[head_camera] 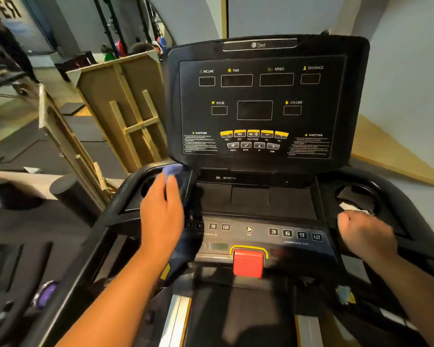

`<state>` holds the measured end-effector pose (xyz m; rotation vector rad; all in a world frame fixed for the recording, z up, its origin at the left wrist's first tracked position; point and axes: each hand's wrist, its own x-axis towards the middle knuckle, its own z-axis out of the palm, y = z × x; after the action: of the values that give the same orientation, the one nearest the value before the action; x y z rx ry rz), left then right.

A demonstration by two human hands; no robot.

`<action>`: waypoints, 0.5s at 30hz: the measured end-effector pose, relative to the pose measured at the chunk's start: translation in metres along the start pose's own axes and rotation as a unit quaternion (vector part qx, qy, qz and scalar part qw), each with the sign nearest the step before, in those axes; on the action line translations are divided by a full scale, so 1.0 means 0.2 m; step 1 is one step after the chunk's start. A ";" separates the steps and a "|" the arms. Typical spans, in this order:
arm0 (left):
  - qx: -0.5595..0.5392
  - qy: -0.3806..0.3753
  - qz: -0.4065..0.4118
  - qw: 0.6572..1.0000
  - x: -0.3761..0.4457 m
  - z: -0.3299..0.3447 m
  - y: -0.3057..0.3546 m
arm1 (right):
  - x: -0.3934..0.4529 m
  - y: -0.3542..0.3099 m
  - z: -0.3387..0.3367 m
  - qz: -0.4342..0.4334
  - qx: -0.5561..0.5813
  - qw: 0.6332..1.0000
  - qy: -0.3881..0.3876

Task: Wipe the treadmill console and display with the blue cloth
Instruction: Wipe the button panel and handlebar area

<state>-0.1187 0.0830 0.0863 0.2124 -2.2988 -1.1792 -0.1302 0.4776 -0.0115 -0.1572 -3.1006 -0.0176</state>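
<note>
The black treadmill console (pixel 251 231) fills the middle of the head view, with its dark display panel (pixel 256 106) standing upright behind it. My left hand (pixel 162 214) holds the blue cloth (pixel 173 171) against the console's left side, by the left cup holder. The cloth pokes out above my fingers and hangs dark below my wrist. My right hand (pixel 363 234) sits with fingers curled on the right side of the console, below the right cup holder (pixel 356 196); nothing shows in it.
A red safety key (pixel 248 262) sits at the console's front centre, with rows of number buttons (pixel 295 234) above it. Wooden frames (pixel 125 106) lean to the left of the treadmill. A pale wall (pixel 411 71) stands right. The belt (pixel 241 319) runs below.
</note>
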 end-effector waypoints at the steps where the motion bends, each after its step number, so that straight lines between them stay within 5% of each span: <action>1: 0.040 -0.026 0.029 0.998 -0.06 0.02 -0.01 | 0.00 -0.01 -0.01 0.015 0.010 1.000 -0.012; 7: 0.284 -0.229 0.051 0.930 -0.44 0.29 -0.19 | 0.09 -0.04 -0.03 0.140 0.080 0.987 -0.018; 15: 0.331 -0.250 0.169 0.894 -0.65 0.49 -0.02 | 0.07 -0.04 -0.05 0.119 0.084 0.989 -0.013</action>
<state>-0.0619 0.1968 -0.0141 -0.2807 -2.9646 -0.2477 -0.1452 0.4711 -0.0016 -0.5223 -3.0674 0.2528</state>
